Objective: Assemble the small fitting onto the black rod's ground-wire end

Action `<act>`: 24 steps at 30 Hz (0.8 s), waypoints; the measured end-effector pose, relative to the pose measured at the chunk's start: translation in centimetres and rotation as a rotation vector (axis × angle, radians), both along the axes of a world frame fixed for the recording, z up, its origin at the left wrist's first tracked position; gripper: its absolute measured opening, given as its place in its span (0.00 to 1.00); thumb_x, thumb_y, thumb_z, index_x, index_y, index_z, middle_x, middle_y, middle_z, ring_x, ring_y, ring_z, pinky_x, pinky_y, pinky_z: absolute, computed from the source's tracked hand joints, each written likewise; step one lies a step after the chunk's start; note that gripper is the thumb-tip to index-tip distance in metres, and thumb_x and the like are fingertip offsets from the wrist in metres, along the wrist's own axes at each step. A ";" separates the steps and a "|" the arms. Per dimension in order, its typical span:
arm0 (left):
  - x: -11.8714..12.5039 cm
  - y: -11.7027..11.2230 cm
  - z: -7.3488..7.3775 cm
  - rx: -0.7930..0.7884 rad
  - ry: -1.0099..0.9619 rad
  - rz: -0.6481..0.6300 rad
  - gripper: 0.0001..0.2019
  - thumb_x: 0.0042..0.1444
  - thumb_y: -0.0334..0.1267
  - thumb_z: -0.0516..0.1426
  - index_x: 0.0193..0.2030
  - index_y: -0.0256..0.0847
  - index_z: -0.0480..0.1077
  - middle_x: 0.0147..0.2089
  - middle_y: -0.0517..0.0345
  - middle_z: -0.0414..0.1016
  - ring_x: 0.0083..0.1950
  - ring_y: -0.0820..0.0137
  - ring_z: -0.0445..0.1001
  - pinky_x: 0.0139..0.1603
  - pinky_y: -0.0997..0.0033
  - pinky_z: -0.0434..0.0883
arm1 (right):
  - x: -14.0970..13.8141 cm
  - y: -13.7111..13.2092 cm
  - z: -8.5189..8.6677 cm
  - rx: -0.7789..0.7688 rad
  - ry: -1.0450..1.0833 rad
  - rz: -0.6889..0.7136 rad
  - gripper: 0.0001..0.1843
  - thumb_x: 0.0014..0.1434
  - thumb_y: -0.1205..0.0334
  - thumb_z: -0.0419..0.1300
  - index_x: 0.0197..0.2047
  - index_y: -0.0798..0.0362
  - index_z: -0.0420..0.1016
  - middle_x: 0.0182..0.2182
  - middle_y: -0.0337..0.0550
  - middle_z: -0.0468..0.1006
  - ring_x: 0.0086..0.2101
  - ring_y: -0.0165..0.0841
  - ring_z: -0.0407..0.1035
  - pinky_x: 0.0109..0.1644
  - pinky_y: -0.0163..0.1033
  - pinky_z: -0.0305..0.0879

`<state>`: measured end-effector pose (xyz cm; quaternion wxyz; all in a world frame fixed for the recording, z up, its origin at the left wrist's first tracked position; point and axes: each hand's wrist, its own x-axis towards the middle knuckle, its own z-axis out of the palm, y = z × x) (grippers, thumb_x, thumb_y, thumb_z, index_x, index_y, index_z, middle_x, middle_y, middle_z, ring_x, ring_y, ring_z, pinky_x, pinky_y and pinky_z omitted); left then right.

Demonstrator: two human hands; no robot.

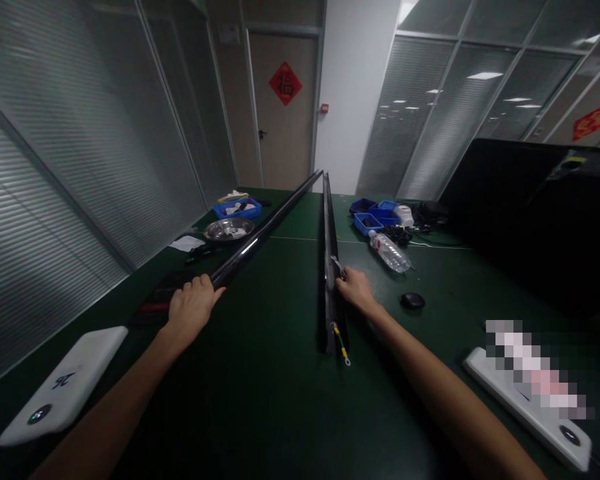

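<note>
Two long black rails run away from me and come close together at the far end of the table. My left hand (194,303) is wrapped over the near end of the left rail (260,239), which has a glossy face. On the right lies an open channel-shaped rail (329,233). My right hand (355,290) is closed on a small silvery metal tool (338,265) at that rail's right edge. The tool's exact kind is too small to make out. A short green-and-yellow wire (341,343) with a ring terminal sticks out of the rail's near end.
The green table (260,400) bears a metal bowl (229,230) and a blue tray (237,209) at left. Blue bins (369,223), a plastic bottle (390,252) and a black mouse (413,301) are at right. White devices (67,383) lie near both front corners.
</note>
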<state>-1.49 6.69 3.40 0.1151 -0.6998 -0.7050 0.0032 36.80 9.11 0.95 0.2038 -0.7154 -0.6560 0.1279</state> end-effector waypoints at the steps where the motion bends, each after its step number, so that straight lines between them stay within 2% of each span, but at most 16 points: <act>1: -0.2 0.1 -0.1 0.001 0.000 0.000 0.25 0.70 0.48 0.46 0.52 0.22 0.68 0.48 0.27 0.74 0.47 0.44 0.76 0.45 0.48 0.74 | 0.0 0.0 0.0 0.002 -0.004 0.009 0.05 0.62 0.65 0.58 0.38 0.56 0.76 0.36 0.49 0.82 0.35 0.36 0.74 0.33 0.33 0.57; 5: -0.2 0.1 0.3 0.009 0.028 0.018 0.25 0.69 0.48 0.47 0.54 0.23 0.68 0.49 0.27 0.75 0.48 0.44 0.75 0.47 0.48 0.73 | 0.1 0.1 0.2 0.023 -0.024 0.045 0.05 0.62 0.66 0.58 0.38 0.55 0.75 0.36 0.49 0.82 0.35 0.36 0.74 0.33 0.34 0.57; 8: 1.4 -0.9 1.0 0.125 0.062 -0.045 0.27 0.68 0.44 0.49 0.64 0.21 0.62 0.58 0.25 0.70 0.57 0.40 0.70 0.53 0.42 0.69 | 0.2 0.0 0.3 0.035 -0.040 0.066 0.05 0.62 0.67 0.58 0.38 0.54 0.75 0.35 0.49 0.81 0.35 0.37 0.74 0.33 0.34 0.55; 10: 3.3 -2.1 1.1 0.200 -0.023 -0.177 0.25 0.70 0.41 0.46 0.67 0.26 0.60 0.64 0.30 0.65 0.62 0.42 0.66 0.58 0.43 0.66 | 0.1 -0.1 0.3 0.044 -0.048 0.085 0.05 0.62 0.68 0.57 0.38 0.54 0.75 0.35 0.48 0.81 0.34 0.37 0.74 0.32 0.35 0.54; 11: 4.5 -2.8 1.0 0.179 -0.102 -0.275 0.24 0.70 0.41 0.45 0.67 0.30 0.61 0.65 0.34 0.65 0.63 0.45 0.66 0.59 0.45 0.66 | 0.0 -0.2 0.3 0.049 -0.050 0.096 0.05 0.61 0.68 0.58 0.37 0.54 0.75 0.35 0.48 0.81 0.34 0.37 0.74 0.32 0.35 0.54; 14: 8.2 -5.3 0.2 -0.023 -0.386 -0.595 0.22 0.73 0.44 0.46 0.69 0.41 0.60 0.63 0.48 0.69 0.60 0.59 0.70 0.59 0.57 0.68 | -0.3 -1.0 0.2 0.064 -0.049 0.128 0.04 0.61 0.69 0.58 0.37 0.53 0.74 0.34 0.47 0.81 0.33 0.36 0.73 0.32 0.35 0.53; 17: 11.1 -7.9 -0.6 -0.138 -0.451 -0.862 0.22 0.73 0.44 0.48 0.71 0.46 0.57 0.62 0.52 0.70 0.60 0.61 0.70 0.62 0.57 0.66 | -0.8 -2.5 -0.1 0.084 -0.044 0.133 0.05 0.61 0.69 0.57 0.36 0.53 0.74 0.33 0.47 0.81 0.33 0.36 0.73 0.32 0.35 0.52; 20: 12.7 -10.1 -1.0 -0.167 -0.415 -1.004 0.22 0.72 0.45 0.51 0.70 0.43 0.60 0.53 0.52 0.75 0.53 0.62 0.73 0.56 0.59 0.68 | -1.1 -4.3 -0.4 0.107 -0.036 0.118 0.06 0.61 0.70 0.56 0.36 0.53 0.73 0.33 0.47 0.80 0.33 0.37 0.73 0.33 0.35 0.52; 24: 13.2 -12.6 -1.2 -0.147 -0.324 -1.091 0.23 0.71 0.45 0.53 0.70 0.43 0.60 0.51 0.51 0.75 0.48 0.62 0.74 0.52 0.60 0.69 | -1.2 -6.8 -0.6 0.135 -0.010 0.102 0.06 0.63 0.68 0.56 0.35 0.53 0.72 0.31 0.46 0.79 0.32 0.36 0.72 0.33 0.35 0.52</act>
